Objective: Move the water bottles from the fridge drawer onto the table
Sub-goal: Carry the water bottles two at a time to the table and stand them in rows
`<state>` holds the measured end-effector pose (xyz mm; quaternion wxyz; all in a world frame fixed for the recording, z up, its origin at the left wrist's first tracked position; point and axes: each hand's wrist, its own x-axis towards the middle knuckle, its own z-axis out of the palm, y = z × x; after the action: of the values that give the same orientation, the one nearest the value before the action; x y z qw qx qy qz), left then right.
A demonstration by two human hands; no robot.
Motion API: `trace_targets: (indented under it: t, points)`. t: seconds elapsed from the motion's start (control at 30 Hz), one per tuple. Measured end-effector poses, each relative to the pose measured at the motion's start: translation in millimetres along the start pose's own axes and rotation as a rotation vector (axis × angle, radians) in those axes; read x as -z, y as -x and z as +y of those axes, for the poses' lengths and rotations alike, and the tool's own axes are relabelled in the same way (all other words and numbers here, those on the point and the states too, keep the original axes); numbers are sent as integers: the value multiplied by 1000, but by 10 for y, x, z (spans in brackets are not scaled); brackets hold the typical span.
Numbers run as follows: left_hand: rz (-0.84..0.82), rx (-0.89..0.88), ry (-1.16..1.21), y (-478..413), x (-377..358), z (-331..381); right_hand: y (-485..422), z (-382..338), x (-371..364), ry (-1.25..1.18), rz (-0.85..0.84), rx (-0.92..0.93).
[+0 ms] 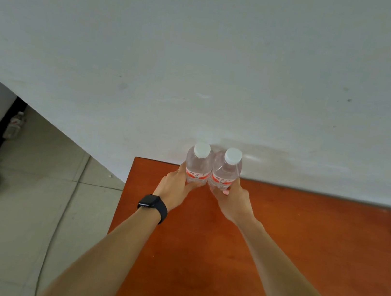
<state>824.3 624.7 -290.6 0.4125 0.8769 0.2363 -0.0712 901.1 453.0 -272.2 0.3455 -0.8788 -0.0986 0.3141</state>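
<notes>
Two bare forearms reach out over the reddish-brown table [275, 248], the left wrist wearing a black smartwatch [153, 205]. The left hand [175, 188] grips the left water bottle [198, 166] and the right hand [234, 202] grips the right water bottle [226, 172]. The bottles are upright and touching at the table's far left corner, near the grey wall [202, 60]. The hands hide the bottles' bases. Far left, a third bottle [15, 124] stands on the tiled floor [13, 222].

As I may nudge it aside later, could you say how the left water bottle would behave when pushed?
Tall and narrow, the left water bottle would probably tip if pushed near its white cap. It seems full, so likely heavy; thin clear plastic may dent.
</notes>
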Motion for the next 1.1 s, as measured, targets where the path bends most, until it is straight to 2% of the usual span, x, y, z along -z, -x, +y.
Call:
trace_targets:
  t: [0.17,0.27,0.37,0.47,0.63,0.77,0.93,1.1]
  points:
    - [-40,44,72,13,12,29,27,5,28,-19,-50,-8]
    - [-16,188,144,106,7,75,178,95,121,-13,-72,-78]
    - [-90,338,25,308,-53,157,496,274,257,-31,-38,-106]
    - [-200,324,-92,627,-195,360,1014,530,438,-79,-2,-87]
    - [-328,32,-301,1220,-758,1032,2167,1128,896,-3,105,-14]
    - [-427,-226,-452,1780,-1454,1792,3214,1783,1351,112,311,-39]
    - [-494,-625,-576,2768,-2464,2913,4718,2687,1843,166,703,-211]
    - [-519,-1075,-628,4048,-3445,4001,6361,3465,2121,155,985,-433]
